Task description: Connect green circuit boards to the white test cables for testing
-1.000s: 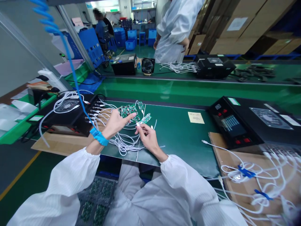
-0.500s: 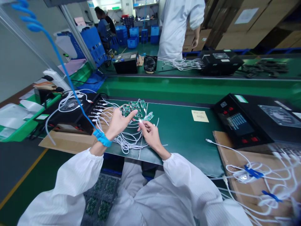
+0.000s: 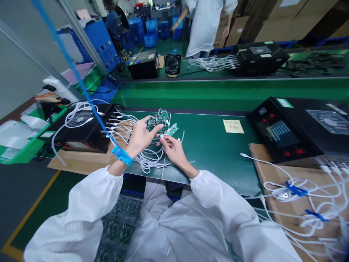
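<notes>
My left hand (image 3: 141, 136), with a blue wrist strap (image 3: 122, 155), holds a green circuit board (image 3: 160, 122) between thumb and fingers. Just below the board, my right hand (image 3: 173, 148) pinches a white cable plug (image 3: 162, 137) at the board's lower edge. Whether the plug sits in the board cannot be made out. A smaller green board (image 3: 172, 129) lies right beside it, above my right hand. Under and left of my hands, white cables (image 3: 148, 160) lie coiled on the green table (image 3: 212, 156).
A black box (image 3: 84, 134) with plugged cables stands left; another (image 3: 283, 131) stands right, near bundled cables (image 3: 297, 193) on cardboard. A yellow note (image 3: 233, 126) lies on the table. Boards in a tray (image 3: 120, 225) are below. A person in white (image 3: 204, 25) stands beyond.
The view has shifted slightly. The board in my left hand has tilted, and my hands remain close together at it. The person beyond has extended an arm to the left.
</notes>
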`<state>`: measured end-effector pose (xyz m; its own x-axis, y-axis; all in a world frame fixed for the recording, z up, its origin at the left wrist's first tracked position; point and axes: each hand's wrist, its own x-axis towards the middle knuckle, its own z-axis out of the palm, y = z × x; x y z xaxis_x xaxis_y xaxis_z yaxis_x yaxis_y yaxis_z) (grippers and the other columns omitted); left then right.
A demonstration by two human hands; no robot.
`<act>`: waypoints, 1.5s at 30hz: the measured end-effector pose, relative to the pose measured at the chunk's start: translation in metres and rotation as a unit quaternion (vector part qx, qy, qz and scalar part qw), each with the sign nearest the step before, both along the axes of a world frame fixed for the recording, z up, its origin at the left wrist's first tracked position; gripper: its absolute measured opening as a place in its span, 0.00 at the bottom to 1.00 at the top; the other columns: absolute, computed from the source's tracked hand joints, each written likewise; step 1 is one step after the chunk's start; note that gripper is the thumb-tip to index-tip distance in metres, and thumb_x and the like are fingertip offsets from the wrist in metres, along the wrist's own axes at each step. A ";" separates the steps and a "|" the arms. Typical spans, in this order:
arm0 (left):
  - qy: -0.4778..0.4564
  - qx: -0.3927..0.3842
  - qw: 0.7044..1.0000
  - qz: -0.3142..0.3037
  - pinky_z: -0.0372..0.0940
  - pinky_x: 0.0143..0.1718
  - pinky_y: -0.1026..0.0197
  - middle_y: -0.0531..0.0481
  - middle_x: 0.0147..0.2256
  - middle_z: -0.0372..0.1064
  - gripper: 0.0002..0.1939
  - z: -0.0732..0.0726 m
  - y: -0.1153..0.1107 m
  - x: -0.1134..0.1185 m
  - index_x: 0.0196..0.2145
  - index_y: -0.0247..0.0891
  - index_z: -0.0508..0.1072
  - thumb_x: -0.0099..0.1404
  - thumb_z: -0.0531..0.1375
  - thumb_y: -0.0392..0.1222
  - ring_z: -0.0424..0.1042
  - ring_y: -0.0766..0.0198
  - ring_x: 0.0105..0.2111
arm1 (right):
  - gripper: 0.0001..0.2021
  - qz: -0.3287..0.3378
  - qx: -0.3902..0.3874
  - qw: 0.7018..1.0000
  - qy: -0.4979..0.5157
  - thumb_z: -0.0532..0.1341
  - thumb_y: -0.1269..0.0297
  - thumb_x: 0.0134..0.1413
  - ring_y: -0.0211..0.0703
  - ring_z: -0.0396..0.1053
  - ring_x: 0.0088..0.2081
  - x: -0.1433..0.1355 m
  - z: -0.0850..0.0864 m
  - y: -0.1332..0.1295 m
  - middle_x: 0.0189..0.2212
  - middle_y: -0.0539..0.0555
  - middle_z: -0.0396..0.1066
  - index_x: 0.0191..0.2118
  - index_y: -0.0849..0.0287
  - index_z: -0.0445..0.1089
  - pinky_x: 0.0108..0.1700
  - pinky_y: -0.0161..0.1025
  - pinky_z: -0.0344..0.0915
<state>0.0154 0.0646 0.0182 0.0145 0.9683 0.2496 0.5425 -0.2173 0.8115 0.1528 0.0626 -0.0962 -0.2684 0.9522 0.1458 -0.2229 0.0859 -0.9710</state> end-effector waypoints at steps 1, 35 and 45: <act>0.006 0.000 1.000 -0.003 0.66 0.32 0.57 0.48 0.30 0.74 0.17 -0.001 0.002 0.000 0.33 0.39 0.73 0.63 0.68 0.56 0.73 0.59 0.28 | 0.25 0.013 -0.010 1.000 -0.001 0.64 0.38 0.57 0.33 0.60 0.21 0.001 -0.002 0.003 0.27 0.51 0.73 0.39 0.58 0.73 0.23 0.34 0.56; 0.082 0.111 0.990 0.010 0.72 0.49 0.57 0.46 0.43 0.81 0.08 -0.025 -0.002 -0.003 0.44 0.39 0.81 0.68 0.63 0.35 0.79 0.57 0.45 | 0.09 -0.320 0.289 0.894 -0.123 0.60 0.63 0.68 0.47 0.76 0.47 -0.019 0.042 0.000 0.42 0.58 0.80 0.43 0.56 0.79 0.55 0.52 0.72; 0.122 0.187 0.974 -0.023 0.73 0.44 0.61 0.46 0.40 0.81 0.08 -0.035 0.002 -0.006 0.45 0.36 0.79 0.70 0.62 0.33 0.79 0.61 0.39 | 0.09 -0.317 0.354 0.863 -0.171 0.60 0.68 0.69 0.42 0.77 0.41 -0.010 0.043 0.005 0.39 0.56 0.79 0.44 0.59 0.78 0.46 0.44 0.75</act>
<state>0.0093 0.0670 -0.0168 0.1587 0.8068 0.5691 0.6927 -0.5017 0.5181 0.1433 0.0676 -0.0527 0.1317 0.6282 0.7668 0.3754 0.6844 -0.6251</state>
